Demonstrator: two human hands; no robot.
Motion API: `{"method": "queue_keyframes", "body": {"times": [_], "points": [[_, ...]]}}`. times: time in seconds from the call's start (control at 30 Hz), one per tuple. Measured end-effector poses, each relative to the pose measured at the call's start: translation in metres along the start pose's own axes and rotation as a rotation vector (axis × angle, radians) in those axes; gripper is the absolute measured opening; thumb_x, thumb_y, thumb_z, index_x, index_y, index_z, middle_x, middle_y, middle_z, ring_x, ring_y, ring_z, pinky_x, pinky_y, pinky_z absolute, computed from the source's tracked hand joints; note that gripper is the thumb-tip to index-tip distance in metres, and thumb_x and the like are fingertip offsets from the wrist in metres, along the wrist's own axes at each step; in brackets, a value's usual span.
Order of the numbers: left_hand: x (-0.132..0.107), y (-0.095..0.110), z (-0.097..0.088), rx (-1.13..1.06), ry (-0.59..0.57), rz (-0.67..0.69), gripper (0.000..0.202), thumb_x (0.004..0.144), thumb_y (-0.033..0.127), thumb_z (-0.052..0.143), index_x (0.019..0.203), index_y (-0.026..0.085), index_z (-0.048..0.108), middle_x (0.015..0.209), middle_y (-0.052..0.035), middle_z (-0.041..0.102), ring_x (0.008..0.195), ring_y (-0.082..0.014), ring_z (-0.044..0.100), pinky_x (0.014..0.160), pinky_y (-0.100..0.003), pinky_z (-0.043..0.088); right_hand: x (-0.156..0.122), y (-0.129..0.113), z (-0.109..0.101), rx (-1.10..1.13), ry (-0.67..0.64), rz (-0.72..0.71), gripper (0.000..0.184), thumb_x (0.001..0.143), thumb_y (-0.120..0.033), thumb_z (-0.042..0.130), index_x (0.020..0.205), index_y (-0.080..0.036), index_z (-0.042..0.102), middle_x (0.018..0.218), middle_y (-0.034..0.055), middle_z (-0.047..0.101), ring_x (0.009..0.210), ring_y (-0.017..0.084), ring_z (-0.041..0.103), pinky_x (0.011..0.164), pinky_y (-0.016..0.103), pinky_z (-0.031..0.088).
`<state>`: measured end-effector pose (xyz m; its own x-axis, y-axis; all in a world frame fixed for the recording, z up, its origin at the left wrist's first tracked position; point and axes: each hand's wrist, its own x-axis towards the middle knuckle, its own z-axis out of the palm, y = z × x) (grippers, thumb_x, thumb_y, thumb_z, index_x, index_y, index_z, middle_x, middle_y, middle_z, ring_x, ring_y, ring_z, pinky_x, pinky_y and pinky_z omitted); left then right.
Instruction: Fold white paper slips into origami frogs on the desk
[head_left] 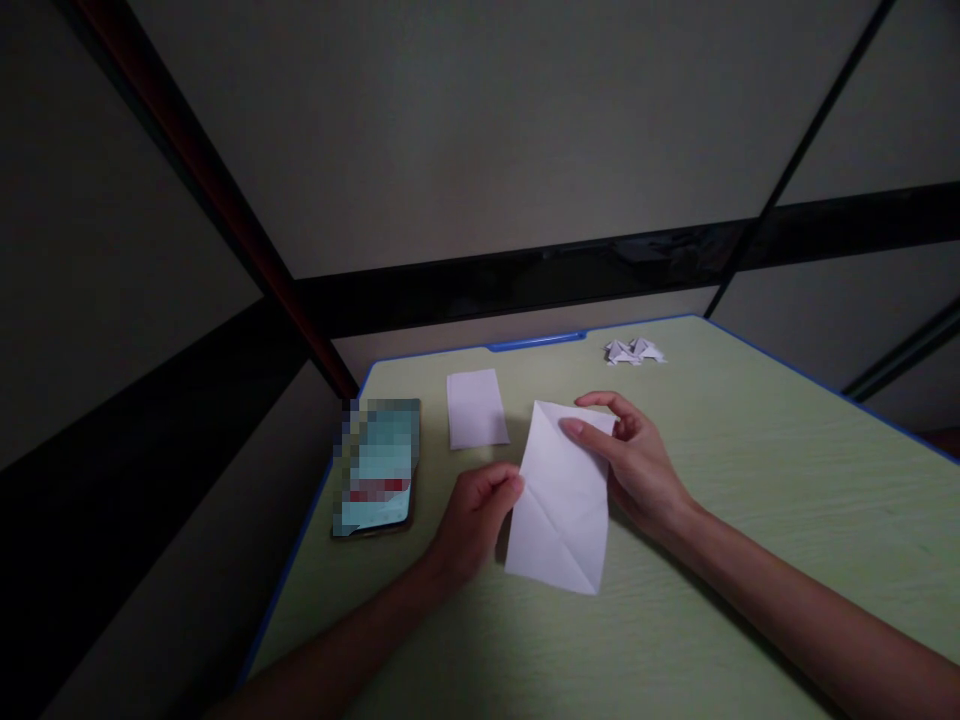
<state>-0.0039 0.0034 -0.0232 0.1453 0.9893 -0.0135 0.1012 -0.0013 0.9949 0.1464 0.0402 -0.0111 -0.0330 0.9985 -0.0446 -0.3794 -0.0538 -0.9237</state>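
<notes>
White rectangular paper sheet (559, 520), diagonally creased, folding apparently just begun, held over the pale-green worktop (787, 450). Left to right: dark-edged phone (379, 465), no writing legible to me; plain white paper (478, 410), seemingly unworked; left hand (474, 515), fingers pinching the sheet's edge; right hand (645, 460), fingers loosely closed around its opposite side; two folded white-paper figures (637, 351), seemingly finished.

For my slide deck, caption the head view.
Left hand and right hand hold a creased sheet over a green table with a phone, paper and folded figures.

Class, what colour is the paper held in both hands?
The held paper is white, with creases; best seen in the head view.
</notes>
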Motion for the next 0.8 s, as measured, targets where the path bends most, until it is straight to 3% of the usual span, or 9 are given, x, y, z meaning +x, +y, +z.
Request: {"method": "queue_keyframes", "body": {"times": [0.2, 0.4, 0.8], "points": [[0.003, 0.004, -0.001, -0.05, 0.201, 0.004, 0.02, 0.065, 0.028, 0.051, 0.052, 0.013, 0.051, 0.05, 0.0033, 0.044, 0.049, -0.0079, 0.037, 0.045, -0.018, 0.028, -0.001, 0.007, -0.002, -0.076, -0.259, 0.128, 0.021, 0.056, -0.02, 0.067, 0.075, -0.012, 0.061, 0.067, 0.0022, 0.065, 0.06, 0.013, 0.058, 0.059, 0.027, 0.046], [0.004, 0.004, 0.001, -0.16, 0.115, -0.108, 0.014, 0.056, 0.025, 0.062, 0.058, 0.013, 0.055, 0.051, 0.0016, 0.054, 0.048, -0.0099, 0.048, 0.045, -0.019, 0.035, 0.0, 0.01, -0.003, -0.105, -0.267, 0.086, 0.019, 0.059, -0.023, 0.066, 0.074, -0.013, 0.06, 0.066, 0.0019, 0.065, 0.056, 0.012, 0.057, 0.055, 0.025, 0.045], [0.004, 0.004, 0.001, -0.181, 0.149, -0.104, 0.014, 0.06, 0.024, 0.06, 0.059, 0.012, 0.055, 0.05, 0.0025, 0.055, 0.043, -0.0075, 0.046, 0.041, -0.017, 0.032, -0.001, 0.009, -0.003, -0.211, -0.303, 0.12, 0.016, 0.059, -0.02, 0.066, 0.072, -0.013, 0.062, 0.069, 0.0011, 0.065, 0.056, 0.01, 0.056, 0.052, 0.022, 0.043]]}}
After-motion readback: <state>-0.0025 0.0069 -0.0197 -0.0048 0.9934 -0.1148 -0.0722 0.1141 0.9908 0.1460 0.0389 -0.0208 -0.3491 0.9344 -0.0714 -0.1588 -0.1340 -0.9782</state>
